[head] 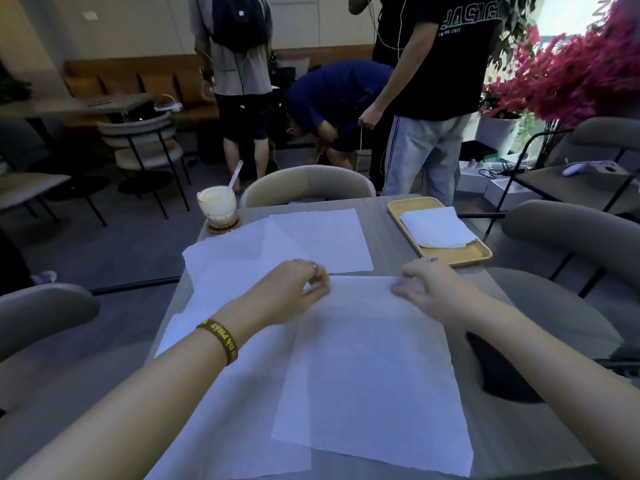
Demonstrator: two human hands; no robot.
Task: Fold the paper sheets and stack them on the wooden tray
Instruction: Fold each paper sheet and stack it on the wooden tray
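Observation:
A large white paper sheet (370,368) lies flat on the grey table in front of me. My left hand (294,292) pinches its far left corner, and my right hand (426,285) pinches its far right corner. More white sheets (318,240) lie spread and overlapping on the left and far side of the table. A wooden tray (460,256) sits at the far right of the table, holding a stack of folded paper (438,226).
A glass drink with a straw (216,204) stands on a coaster at the table's far left corner. A dark object (498,368) lies at the right edge. Grey chairs surround the table; several people stand beyond it, with pink flowers at the right.

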